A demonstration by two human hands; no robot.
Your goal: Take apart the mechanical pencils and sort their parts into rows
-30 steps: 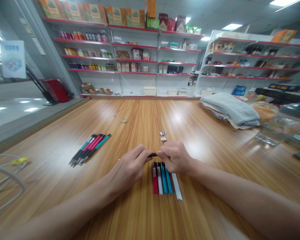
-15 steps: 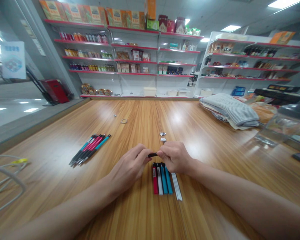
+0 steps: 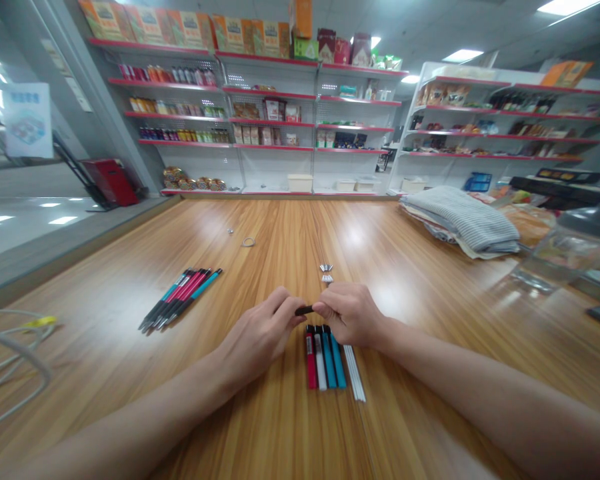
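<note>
My left hand [image 3: 263, 328] is closed, its thumb and fingers pinching one end of a dark pen part [image 3: 305, 310]. The other end disappears into my closed right hand [image 3: 350, 312], so most of the piece is hidden. Just below my hands lie a red pen barrel [image 3: 311, 360], a white one [image 3: 321, 363] and two blue ones [image 3: 333, 360], side by side with black tops. Thin white refills [image 3: 355, 375] lie to their right, partly under my right hand. Beyond that hand sit small metal tips [image 3: 325, 267] and tiny white pieces [image 3: 327, 279].
A bunch of pens [image 3: 180, 300] lies at the left, with a pale cable [image 3: 25, 360] nearer the edge. A small ring [image 3: 249, 242] rests farther back. Folded cloths [image 3: 460, 220] and a clear jar [image 3: 550, 250] stand at the right. Stocked shelves [image 3: 275, 123] line the back.
Almost nothing differs. Both hands keep their grip on the dark pen part, and the view has shifted very slightly.
</note>
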